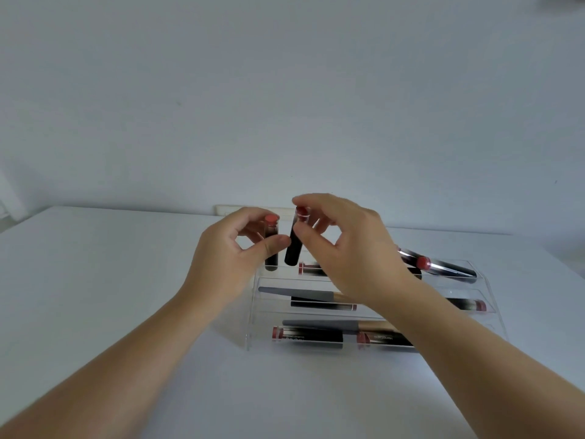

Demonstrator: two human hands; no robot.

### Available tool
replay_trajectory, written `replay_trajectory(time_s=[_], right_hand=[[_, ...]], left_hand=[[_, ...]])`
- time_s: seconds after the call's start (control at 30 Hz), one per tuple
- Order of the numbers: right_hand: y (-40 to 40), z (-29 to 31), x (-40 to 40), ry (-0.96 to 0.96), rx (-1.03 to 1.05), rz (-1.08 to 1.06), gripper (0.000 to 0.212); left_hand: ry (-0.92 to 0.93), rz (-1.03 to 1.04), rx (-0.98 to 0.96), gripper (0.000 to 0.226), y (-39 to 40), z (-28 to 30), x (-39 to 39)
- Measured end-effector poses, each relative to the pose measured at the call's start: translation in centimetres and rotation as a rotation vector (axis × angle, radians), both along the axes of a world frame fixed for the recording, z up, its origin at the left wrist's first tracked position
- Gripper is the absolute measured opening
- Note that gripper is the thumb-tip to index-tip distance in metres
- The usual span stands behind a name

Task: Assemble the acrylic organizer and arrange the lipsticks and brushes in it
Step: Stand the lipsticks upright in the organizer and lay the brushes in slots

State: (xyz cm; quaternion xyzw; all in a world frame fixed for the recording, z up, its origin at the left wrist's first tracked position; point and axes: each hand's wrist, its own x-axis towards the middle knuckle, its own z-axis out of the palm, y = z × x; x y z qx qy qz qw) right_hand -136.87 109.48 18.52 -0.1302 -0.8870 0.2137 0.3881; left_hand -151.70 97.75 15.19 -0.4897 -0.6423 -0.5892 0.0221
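A clear acrylic stepped organizer (253, 312) stands on the white table. My left hand (228, 251) pinches an upright black lipstick with a red cap (271, 236) over the top tier's left end. Beside it, my right hand (345, 245) pinches a second black lipstick (292, 251), slightly tilted, its base near the top tier. More lipsticks lie flat in the tiers: one on the top tier at right (443, 267), one in the middle tier (468, 305), one in the bottom tier (304, 334). Grey-handled brushes lie in the middle (294, 293) and bottom (319, 324) tiers.
The white table (110, 296) meets a white wall along its far edge. A pale flat strip (234, 210) lies at the back of the table behind my hands. My forearms cross the near half of the table.
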Motion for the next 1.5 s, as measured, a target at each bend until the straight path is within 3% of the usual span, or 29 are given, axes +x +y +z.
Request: replay_trajectory(time_s=[0.17,0.43,0.63,0.87,1.17,1.5], right_hand=[[-0.3,-0.4,-0.6,-0.043,0.013,0.013,0.022],[0.3,-0.5,-0.6,-0.142,-0.025,0.036,0.029],[0.4,-0.6,-0.8,-0.100,-0.067,0.074,0.029],[0.4,-0.7,-0.9,-0.107,-0.205,0.110,0.049],[0.1,-0.8,-1.0,-0.056,-0.219,0.123,0.027],[0.2,-0.8,-0.7,-0.060,-0.246,0.123,0.041]], left_hand=[[0.010,-0.003,-0.059,0.029,-0.1,0.2,-0.3],[0.015,-0.082,-0.255,0.030,-1.1,0.9,-1.2],[-0.006,-0.073,-0.262,0.037,-1.3,1.2,-1.0],[-0.036,-0.103,-0.276,0.042,-1.3,1.2,-1.0],[-0.113,-0.155,-0.256,0.043,-1.4,1.0,-0.9],[-0.029,-0.068,-0.219,0.042,-1.2,0.9,-1.1]])
